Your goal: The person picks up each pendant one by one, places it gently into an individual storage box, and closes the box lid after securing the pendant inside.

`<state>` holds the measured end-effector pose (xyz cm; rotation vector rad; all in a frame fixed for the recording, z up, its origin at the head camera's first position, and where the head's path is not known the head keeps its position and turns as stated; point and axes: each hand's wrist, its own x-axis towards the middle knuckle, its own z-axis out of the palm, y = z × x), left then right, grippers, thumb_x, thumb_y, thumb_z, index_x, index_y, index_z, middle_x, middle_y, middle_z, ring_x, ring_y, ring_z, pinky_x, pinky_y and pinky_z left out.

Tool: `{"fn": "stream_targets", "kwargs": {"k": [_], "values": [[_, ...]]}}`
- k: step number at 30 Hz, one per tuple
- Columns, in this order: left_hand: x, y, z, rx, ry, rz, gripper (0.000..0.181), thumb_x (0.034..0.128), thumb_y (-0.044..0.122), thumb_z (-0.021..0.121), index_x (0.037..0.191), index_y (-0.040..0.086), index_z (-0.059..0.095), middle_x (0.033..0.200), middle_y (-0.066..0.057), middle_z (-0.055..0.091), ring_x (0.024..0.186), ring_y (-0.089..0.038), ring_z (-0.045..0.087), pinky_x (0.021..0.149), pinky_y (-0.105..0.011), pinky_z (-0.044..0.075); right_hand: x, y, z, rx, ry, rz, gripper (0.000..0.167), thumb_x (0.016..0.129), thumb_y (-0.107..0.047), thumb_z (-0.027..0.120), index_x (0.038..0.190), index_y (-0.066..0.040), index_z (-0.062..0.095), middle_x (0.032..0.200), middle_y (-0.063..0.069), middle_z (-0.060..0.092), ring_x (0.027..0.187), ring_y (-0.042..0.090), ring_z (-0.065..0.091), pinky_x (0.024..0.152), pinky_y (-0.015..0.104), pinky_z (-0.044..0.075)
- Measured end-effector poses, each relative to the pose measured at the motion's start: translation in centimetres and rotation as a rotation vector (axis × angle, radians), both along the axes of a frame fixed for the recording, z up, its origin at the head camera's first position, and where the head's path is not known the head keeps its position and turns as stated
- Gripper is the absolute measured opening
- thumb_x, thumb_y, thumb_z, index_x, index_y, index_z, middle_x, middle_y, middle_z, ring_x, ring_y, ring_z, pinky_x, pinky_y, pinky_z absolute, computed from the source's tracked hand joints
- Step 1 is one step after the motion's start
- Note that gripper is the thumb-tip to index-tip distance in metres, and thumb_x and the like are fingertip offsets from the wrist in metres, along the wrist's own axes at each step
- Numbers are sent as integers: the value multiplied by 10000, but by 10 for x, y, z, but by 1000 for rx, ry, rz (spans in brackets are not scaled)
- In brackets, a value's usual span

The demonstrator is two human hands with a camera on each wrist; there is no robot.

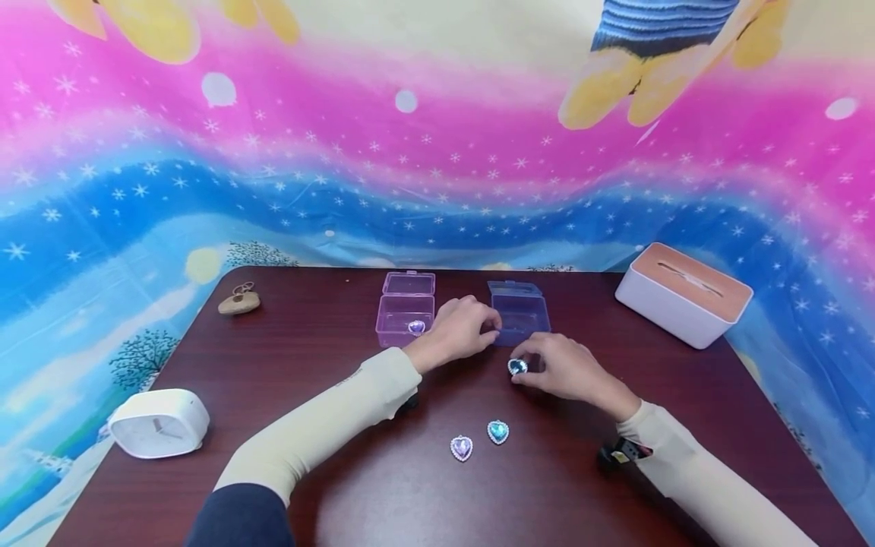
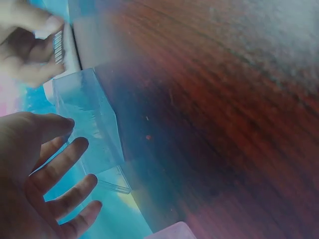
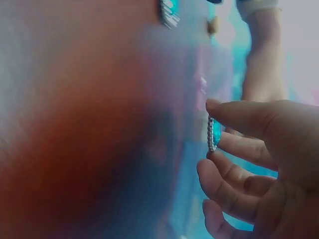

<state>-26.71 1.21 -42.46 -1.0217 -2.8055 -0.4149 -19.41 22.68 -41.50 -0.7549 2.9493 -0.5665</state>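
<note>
My right hand pinches a teal heart-shaped gem with a beaded silver edge between thumb and fingers, just in front of the clear blue box. In the right wrist view the same gem is seen edge-on. My left hand is at the left side of the blue box, fingers spread and loosely bent; whether it touches the box I cannot tell. The clear pink box, lid up, holds a purple heart gem. The blue box's lid is up too.
A purple heart gem and a teal heart gem lie on the dark wooden table. A tissue box stands at the back right, a white clock at the left, and a tan stone-like piece with cord at the back left.
</note>
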Motion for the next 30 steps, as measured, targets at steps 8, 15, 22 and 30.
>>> {"fn": "stream_targets", "kwargs": {"k": [8,15,22,30], "values": [[0,1,0,11,-23,5,131,958,333,718,1037,266,798,964,74,787,912,-156,627,801,-370,541,-25,18,36,1,64,-63,295,854,-335,847,1102,-192,776,958,25,711,727,98,617,609,288,501],[0,2,0,11,-17,-3,131,964,327,711,1033,260,799,963,73,787,915,-152,638,799,-367,553,-56,26,48,44,96,-78,332,858,-322,845,1139,-161,771,1005,50,709,785,154,667,638,324,531],[0,4,0,-14,-11,0,134,970,332,696,1039,272,794,986,82,783,934,-145,642,809,-363,558,-81,29,44,112,99,-67,351,877,-358,821,1165,-163,768,986,27,731,781,170,608,678,355,500],[0,2,0,-22,-19,5,139,974,336,694,1051,275,792,996,81,782,930,-141,648,799,-359,559,-91,26,33,176,22,-39,342,873,-370,821,1158,-188,771,1026,18,740,887,183,671,757,425,556]]}}
